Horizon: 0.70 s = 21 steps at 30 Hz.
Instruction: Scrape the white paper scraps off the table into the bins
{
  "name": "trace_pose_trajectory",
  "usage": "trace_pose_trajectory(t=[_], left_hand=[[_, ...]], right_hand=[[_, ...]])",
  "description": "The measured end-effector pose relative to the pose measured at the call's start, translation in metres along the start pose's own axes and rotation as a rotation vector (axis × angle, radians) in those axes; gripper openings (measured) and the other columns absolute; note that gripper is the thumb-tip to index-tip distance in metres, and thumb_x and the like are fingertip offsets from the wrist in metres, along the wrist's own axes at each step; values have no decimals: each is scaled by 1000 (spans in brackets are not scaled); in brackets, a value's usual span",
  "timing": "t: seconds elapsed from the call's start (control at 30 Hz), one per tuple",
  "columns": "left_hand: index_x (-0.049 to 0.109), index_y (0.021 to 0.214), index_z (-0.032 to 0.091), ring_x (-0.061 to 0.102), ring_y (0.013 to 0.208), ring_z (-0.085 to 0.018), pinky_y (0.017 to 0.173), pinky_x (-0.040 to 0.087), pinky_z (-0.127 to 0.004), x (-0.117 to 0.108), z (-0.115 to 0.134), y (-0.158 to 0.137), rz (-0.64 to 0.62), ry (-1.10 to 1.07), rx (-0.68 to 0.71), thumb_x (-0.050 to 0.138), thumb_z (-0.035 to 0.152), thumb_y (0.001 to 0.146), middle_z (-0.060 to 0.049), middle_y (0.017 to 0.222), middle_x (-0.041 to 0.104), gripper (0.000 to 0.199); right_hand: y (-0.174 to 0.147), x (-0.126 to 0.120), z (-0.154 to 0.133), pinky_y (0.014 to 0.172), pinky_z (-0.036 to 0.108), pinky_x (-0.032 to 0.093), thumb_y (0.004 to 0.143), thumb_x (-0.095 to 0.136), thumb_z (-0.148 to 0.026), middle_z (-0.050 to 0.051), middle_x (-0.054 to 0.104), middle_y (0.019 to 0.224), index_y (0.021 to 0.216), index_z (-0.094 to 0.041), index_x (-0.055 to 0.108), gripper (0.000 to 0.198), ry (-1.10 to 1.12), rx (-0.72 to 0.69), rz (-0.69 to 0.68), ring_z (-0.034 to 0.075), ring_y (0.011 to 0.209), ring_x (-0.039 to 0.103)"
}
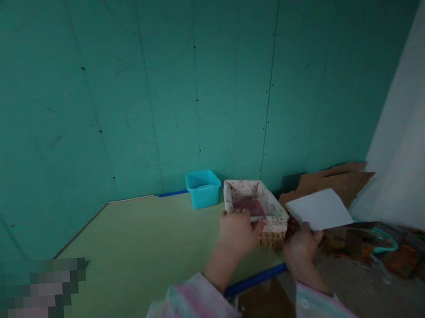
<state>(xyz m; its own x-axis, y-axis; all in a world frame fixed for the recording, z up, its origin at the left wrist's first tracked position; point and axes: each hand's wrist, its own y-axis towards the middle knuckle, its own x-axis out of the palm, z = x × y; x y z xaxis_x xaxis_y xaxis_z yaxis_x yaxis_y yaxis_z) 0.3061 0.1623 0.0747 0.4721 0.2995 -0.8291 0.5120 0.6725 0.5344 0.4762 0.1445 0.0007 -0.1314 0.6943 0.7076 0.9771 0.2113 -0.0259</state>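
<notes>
A woven basket (pixel 273 239) with a white speckled cloth lining stands at the right end of the table. Over its near rim curl the fingers of my left hand (pixel 238 229), with the thumb along the front side. Something reddish lies on the basket's floor, too dim to name. Just to the right, my right hand (pixel 302 244) is closed on the lower edge of a white sheet (pixel 321 209), like paper or thin card, held out past the table. A small dark red patterned thing (pixel 292 226) shows between that hand and the basket; its kind is unclear.
A light blue plastic bin (pixel 204 195) stands left of the basket, by the green wall (pixel 172 94). The pale green table (pixel 149 244) has blue edging. Torn cardboard (pixel 353 172) leans at the right, above bricks and clutter (pixel 402 262) on the floor. Lower left is pixelated.
</notes>
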Motion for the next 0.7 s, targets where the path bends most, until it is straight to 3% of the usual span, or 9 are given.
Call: trace_pose_trajectory(t=[0.13,0.27,0.37,0.47,0.53,0.6,0.7], left_hand=[[60,76,20,63,82,-28,72,48,-44,-29,-19,-49,19,-40,39,29,52,90,-9,79,69,47],[50,63,21,56,73,-23,67,42,-40,-49,-44,-82,37,-147,60,38,45,90,-4,66,60,38],[45,60,21,51,71,-21,67,42,-38,-51,-55,-96,135,-270,45,45,37,89,-2,63,53,33],[56,87,21,52,94,-23,79,46,-41,-45,-51,-112,308,-340,-55,50,31,88,-7,93,57,11],[46,121,24,44,119,-27,92,44,-49,-36,-39,-127,421,-318,-194,51,32,87,-13,126,45,36],[32,136,23,37,129,-32,95,44,-54,-25,-21,-145,515,-336,-353,48,36,87,-18,137,36,53],[35,137,27,43,126,-39,89,48,-57,-3,7,-165,617,-219,-229,62,36,76,-20,136,42,67]], right_hand=[[0,-1,2,57,25,47,61,58,-24,-6,58,80,91,-28,47,32,2,17,-33,11,65,56],[0,1,1,54,21,44,61,58,-24,-6,57,81,90,-27,46,31,-5,70,-16,9,64,55],[0,3,-2,54,20,44,61,57,-24,-7,56,82,91,-27,45,32,-5,85,-40,8,63,55],[-1,4,-4,54,20,44,61,56,-22,-8,55,81,90,-27,44,32,-3,117,-45,7,62,54],[-2,5,-5,54,21,44,61,55,-21,-7,55,82,88,-26,43,30,-1,127,-35,8,62,55],[-2,4,-4,55,21,44,61,55,-21,-7,56,84,87,-26,43,29,-3,117,-42,8,63,55],[0,3,-1,56,22,44,61,58,-23,-7,56,88,89,-27,44,31,-34,103,-66,8,64,56]])
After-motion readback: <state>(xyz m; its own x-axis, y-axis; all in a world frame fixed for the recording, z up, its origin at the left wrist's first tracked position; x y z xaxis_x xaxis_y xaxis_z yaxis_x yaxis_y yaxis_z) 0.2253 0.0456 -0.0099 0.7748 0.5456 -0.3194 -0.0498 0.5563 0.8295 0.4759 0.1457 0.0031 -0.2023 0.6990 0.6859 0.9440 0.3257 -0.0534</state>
